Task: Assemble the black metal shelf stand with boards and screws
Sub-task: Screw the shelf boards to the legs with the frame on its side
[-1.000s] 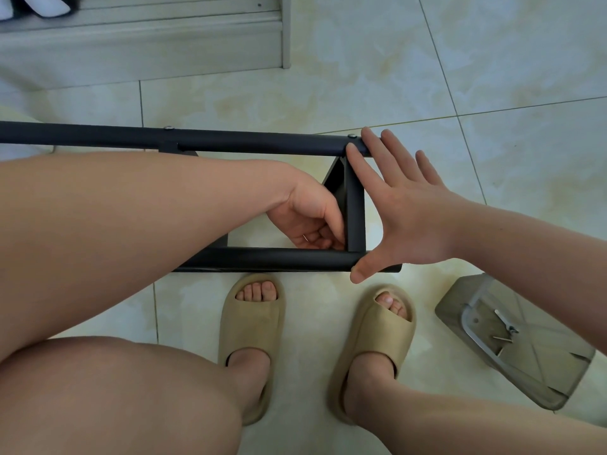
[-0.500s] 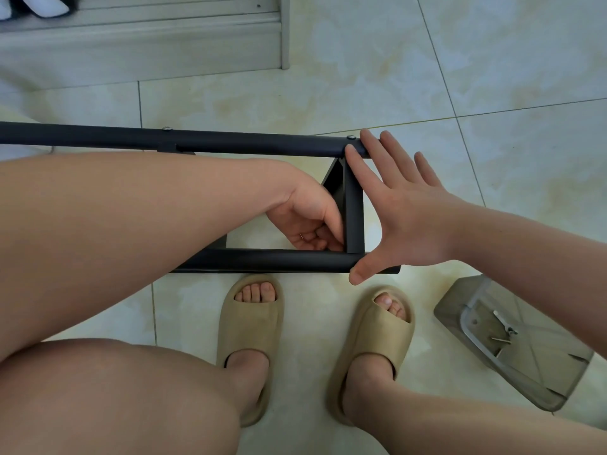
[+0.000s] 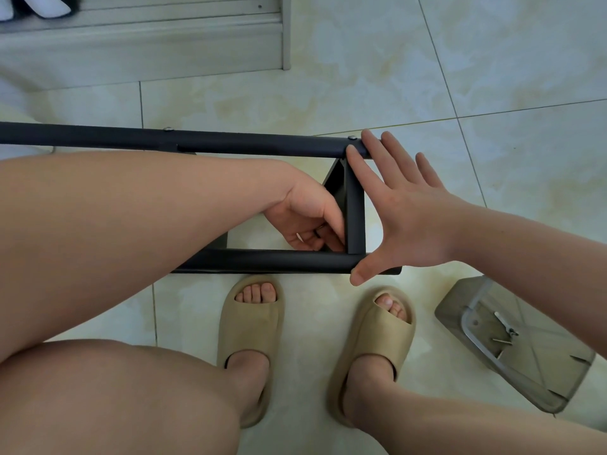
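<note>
The black metal frame lies on the tiled floor, with a long upper tube (image 3: 246, 144), a lower tube (image 3: 262, 261) and a short cross bar (image 3: 356, 218) joining them at the right end. Small screw heads (image 3: 352, 137) sit on the upper tube. My left hand (image 3: 305, 215) reaches inside the frame, its fingers curled against the cross bar's lower inner corner, pinching a small metal part that I cannot make out. My right hand (image 3: 410, 208) is spread flat against the frame's right end, fingertips on the upper tube and thumb on the lower tube.
A clear plastic container (image 3: 460, 310) at the right holds loose screws (image 3: 502, 339). My feet in tan slippers (image 3: 253, 326) stand just below the frame. A grey skirting and door frame (image 3: 164, 44) run along the top.
</note>
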A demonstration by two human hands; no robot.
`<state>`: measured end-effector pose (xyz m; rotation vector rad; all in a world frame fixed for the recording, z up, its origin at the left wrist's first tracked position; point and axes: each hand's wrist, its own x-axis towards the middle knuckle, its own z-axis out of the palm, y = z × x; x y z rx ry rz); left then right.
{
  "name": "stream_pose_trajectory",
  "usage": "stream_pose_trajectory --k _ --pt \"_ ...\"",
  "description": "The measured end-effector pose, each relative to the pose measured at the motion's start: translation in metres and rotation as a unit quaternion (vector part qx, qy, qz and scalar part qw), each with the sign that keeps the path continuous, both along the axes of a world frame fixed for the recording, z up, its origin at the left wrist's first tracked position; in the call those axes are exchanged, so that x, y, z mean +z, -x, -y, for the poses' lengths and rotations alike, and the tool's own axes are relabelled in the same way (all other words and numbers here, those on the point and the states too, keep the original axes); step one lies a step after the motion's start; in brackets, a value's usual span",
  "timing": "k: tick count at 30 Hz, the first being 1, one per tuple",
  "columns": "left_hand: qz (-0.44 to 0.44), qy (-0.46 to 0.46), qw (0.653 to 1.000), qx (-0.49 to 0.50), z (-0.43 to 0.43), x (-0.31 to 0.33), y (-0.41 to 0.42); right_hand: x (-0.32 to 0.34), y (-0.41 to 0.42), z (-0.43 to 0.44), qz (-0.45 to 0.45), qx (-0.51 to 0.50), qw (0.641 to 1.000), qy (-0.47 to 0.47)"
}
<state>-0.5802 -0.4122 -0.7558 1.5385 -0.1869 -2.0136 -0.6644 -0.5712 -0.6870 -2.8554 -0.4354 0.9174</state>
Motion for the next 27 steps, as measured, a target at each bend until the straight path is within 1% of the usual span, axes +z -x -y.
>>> stream_pose_trajectory --k 9,13,15,20,27 --pt "-0.009 0.006 1.000 0.009 0.0017 -0.0024 0.0011 -0.0001 0.0003 -0.0005 0.000 0.000 1.000 0.000" --pt "-0.025 0.026 0.999 -0.014 -0.0026 0.0001 -0.0003 0.0009 -0.0001 -0.0002 -0.002 -0.002 1.000 0.002" --pt "-0.015 0.025 0.999 -0.024 -0.0027 0.0001 -0.0003 0.0011 0.0000 -0.0007 -0.004 -0.001 1.000 0.003" --pt "0.009 0.011 1.000 0.008 0.0017 -0.0050 0.0027 0.0014 -0.0003 -0.0009 -0.003 -0.001 1.000 0.003" --pt "-0.006 0.014 0.999 0.033 0.0009 -0.0043 0.0029 0.0011 0.0000 -0.0010 -0.003 -0.001 1.000 0.003"
